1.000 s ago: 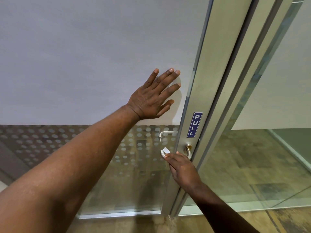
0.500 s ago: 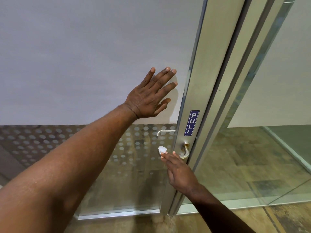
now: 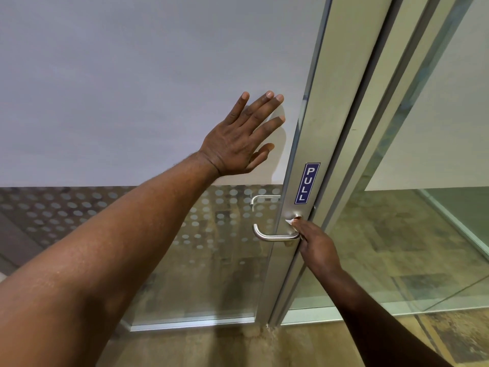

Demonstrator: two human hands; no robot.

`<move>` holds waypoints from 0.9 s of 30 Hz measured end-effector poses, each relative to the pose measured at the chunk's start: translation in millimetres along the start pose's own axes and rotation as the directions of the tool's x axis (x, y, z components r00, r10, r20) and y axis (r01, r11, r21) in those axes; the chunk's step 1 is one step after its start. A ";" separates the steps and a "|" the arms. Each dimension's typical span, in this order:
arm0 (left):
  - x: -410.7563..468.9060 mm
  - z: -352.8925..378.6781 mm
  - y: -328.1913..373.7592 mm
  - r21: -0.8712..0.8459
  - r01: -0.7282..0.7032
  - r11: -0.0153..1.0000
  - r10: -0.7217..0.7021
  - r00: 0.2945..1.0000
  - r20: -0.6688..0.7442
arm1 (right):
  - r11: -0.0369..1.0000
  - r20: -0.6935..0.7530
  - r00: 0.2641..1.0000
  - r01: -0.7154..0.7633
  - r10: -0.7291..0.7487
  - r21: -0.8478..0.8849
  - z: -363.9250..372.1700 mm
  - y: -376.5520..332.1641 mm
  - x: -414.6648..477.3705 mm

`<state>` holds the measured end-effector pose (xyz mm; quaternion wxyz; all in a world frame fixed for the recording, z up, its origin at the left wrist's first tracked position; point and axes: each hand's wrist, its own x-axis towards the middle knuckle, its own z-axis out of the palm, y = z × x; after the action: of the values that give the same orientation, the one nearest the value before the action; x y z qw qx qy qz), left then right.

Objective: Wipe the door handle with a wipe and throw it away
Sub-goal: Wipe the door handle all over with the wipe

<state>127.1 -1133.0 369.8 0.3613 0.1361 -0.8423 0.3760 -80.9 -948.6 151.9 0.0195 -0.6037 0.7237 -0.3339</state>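
Note:
A brushed-metal lever door handle (image 3: 272, 235) sticks out from the aluminium door frame (image 3: 315, 144). My right hand (image 3: 316, 243) grips the handle's base end against the frame, with a small white wipe (image 3: 289, 221) pinched under its fingertips; only a corner of the wipe shows. My left hand (image 3: 242, 139) lies flat with fingers spread on the frosted glass door panel (image 3: 132, 88), up and left of the handle.
A blue PULL sign (image 3: 307, 183) is fixed to the frame above the handle. A second handle (image 3: 260, 199) shows through the dotted glass on the far side. A fixed glass panel (image 3: 423, 247) stands to the right. Wood-look floor (image 3: 264, 348) lies below.
My right hand has slid with the wipe from the handle's free left end to its base at the frame. The left hand stays pressed on the glass.

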 end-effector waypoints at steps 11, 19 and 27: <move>-0.8 0.2 0.7 0.006 0.008 1.000 -0.008 1.000 -0.021 | 0.977 -0.196 0.959 -0.211 0.206 -0.003 4.7 6.9 4.2; -1.2 -0.2 1.7 0.008 0.015 1.000 -0.015 1.000 -0.017 | 0.955 -0.227 0.930 -0.265 0.290 0.135 10.9 -7.1 11.0; -0.8 1.7 1.1 0.008 0.012 1.000 -0.011 1.000 -0.015 | 0.995 -0.153 0.983 -0.098 0.100 0.017 11.9 -10.1 13.2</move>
<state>126.2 -1133.4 367.9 0.3690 0.1396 -0.8374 0.3782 -70.7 -966.2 152.8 -0.0171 -0.5393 0.7505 -0.3815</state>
